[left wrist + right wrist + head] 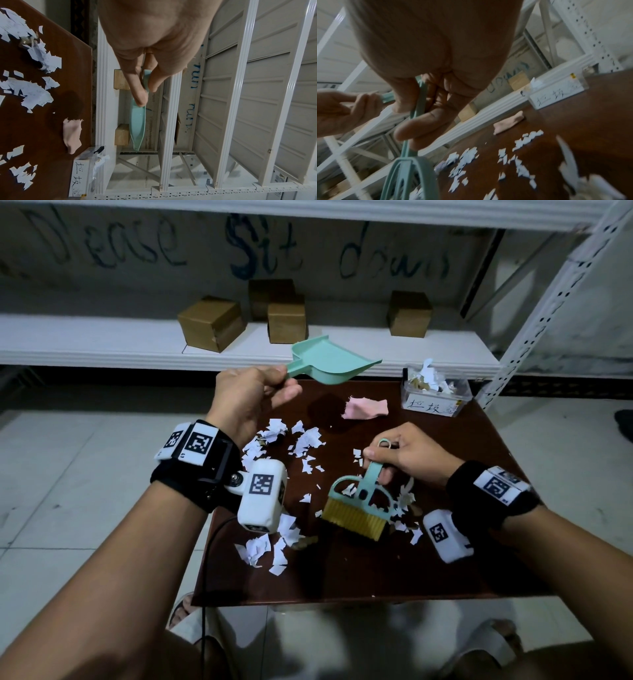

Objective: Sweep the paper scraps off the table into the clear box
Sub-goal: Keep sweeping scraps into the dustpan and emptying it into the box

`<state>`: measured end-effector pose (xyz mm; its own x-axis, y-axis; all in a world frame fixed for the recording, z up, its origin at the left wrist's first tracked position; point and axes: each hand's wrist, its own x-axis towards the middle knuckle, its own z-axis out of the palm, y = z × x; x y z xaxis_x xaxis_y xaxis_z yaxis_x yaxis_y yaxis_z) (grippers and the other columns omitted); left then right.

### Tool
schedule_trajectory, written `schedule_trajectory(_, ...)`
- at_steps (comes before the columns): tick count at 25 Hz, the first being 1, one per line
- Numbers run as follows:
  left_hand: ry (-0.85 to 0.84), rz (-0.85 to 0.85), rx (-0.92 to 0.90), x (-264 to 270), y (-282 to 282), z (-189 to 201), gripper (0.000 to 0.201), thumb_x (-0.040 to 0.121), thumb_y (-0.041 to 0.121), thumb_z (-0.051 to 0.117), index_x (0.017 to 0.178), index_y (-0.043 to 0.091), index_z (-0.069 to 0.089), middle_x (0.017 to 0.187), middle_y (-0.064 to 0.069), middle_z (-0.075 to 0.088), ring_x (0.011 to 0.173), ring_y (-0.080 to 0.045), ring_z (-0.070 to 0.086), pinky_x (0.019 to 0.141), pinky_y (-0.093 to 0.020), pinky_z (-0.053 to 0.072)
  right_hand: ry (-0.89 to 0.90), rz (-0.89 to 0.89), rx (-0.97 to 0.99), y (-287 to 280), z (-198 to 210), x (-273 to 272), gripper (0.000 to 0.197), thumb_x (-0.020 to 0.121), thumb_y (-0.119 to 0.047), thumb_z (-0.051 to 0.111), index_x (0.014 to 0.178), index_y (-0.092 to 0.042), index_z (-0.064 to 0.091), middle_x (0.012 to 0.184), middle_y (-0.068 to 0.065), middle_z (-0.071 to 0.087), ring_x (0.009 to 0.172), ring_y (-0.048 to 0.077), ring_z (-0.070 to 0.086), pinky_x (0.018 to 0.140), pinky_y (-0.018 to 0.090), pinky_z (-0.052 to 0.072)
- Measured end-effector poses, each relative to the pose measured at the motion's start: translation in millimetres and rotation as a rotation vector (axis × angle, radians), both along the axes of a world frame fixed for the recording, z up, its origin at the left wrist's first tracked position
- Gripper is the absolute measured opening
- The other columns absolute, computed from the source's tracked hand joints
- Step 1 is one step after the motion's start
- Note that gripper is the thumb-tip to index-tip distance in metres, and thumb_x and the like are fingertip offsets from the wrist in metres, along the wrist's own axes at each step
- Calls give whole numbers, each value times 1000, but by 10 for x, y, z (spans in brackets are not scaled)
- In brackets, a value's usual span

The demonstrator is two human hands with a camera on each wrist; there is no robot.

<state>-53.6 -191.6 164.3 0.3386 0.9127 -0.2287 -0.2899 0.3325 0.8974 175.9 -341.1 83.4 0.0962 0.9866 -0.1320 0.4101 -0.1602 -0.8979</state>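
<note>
White paper scraps [301, 443] lie scattered over the dark brown table [370, 573], and a pink scrap [365, 408] lies near its far edge. My left hand [251, 395] pinches the handle of a mint-green dustpan [330, 361] and holds it in the air above the table's far left corner. My right hand [407, 455] grips the handle of a mint-green brush [358, 505], whose yellow bristles touch the table among the scraps. The clear box [436, 392] stands at the far right corner with scraps inside and a handwritten label.
A white shelf [102, 337] runs behind the table and carries several brown cardboard boxes [211, 323]. A perforated white upright [548, 313] stands at the right. Tiled floor surrounds the table; a black cable [205, 563] hangs at its left edge.
</note>
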Motion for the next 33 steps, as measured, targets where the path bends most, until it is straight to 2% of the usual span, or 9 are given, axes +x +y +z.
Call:
schedule_trajectory(6, -34, 38, -25, 2, 93, 27, 17, 90, -7, 64, 105, -14, 66, 79, -19, 73, 75, -24, 75, 67, -23, 60, 251, 83, 106, 195, -147, -703, 28, 102, -11, 60, 91, 14, 68, 70, 12, 72, 54, 12, 66, 54, 18, 54)
schedule_trajectory(11, -48, 22, -25, 9, 116, 29, 15, 91, -7, 63, 104, -13, 66, 87, -23, 71, 78, -26, 75, 68, -24, 61, 325, 19, 115, 437, -337, -1268, 33, 98, -18, 67, 86, 12, 67, 82, 34, 68, 64, 29, 69, 61, 41, 59)
schedule_trajectory(14, -58, 17, -30, -5, 130, 24, 15, 91, -7, 63, 104, -13, 66, 87, -22, 71, 79, -25, 74, 69, -25, 61, 328, 1, 96, 501, -464, -1448, 31, 101, -10, 63, 90, 19, 65, 92, 34, 72, 75, 36, 74, 69, 41, 63)
schedule_trajectory(16, -58, 18, -32, -15, 139, 22, 17, 90, -6, 65, 106, -14, 65, 85, -21, 71, 78, -25, 75, 68, -25, 61, 330, 74, 120, 488, -546, -1511, 31, 99, -10, 62, 90, 20, 65, 94, 38, 70, 83, 47, 73, 75, 52, 62)
schedule_trajectory(19, -45, 16, -28, -35, 127, 18, 19, 89, -6, 66, 106, -14, 65, 85, -21, 71, 78, -25, 74, 69, -26, 62, 122, 61, 129, 461, -544, -1475, 36, 97, -18, 65, 63, -6, 63, 67, 21, 68, 58, 26, 69, 57, 39, 56)
schedule_trajectory(22, -43, 16, -31, -50, 128, 22, 18, 89, -6, 66, 105, -14, 66, 87, -22, 71, 80, -26, 74, 68, -25, 61, -104, 16, 77, 431, -444, -1348, 44, 94, -35, 63, 69, 0, 67, 67, 16, 72, 57, 25, 72, 53, 43, 58)
schedule_trajectory(26, -40, 18, -22, -20, 116, 28, 15, 89, -6, 66, 102, -13, 66, 71, -16, 72, 71, -22, 74, 72, -28, 63, -254, -28, 94, 363, -324, -1045, 43, 100, -27, 63, 60, -13, 60, 49, -6, 64, 43, 0, 62, 44, 23, 45)
schedule_trajectory(30, -32, -2, -25, 41, 73, 31, 9, 90, -5, 65, 97, -10, 66, 68, -14, 73, 70, -22, 74, 72, -27, 63, -298, -128, 88, 311, -262, -648, 40, 100, -26, 65, 71, 0, 65, 62, 10, 72, 50, 11, 71, 50, 38, 55)
schedule_trajectory(33, -27, -3, -16, 93, 55, 16, 9, 90, -6, 65, 98, -10, 66, 69, -14, 72, 68, -20, 73, 72, -28, 63, -406, -210, 52, 280, -167, -348, 37, 100, -27, 66, 72, -3, 67, 61, 12, 71, 50, 12, 71, 45, 26, 48)
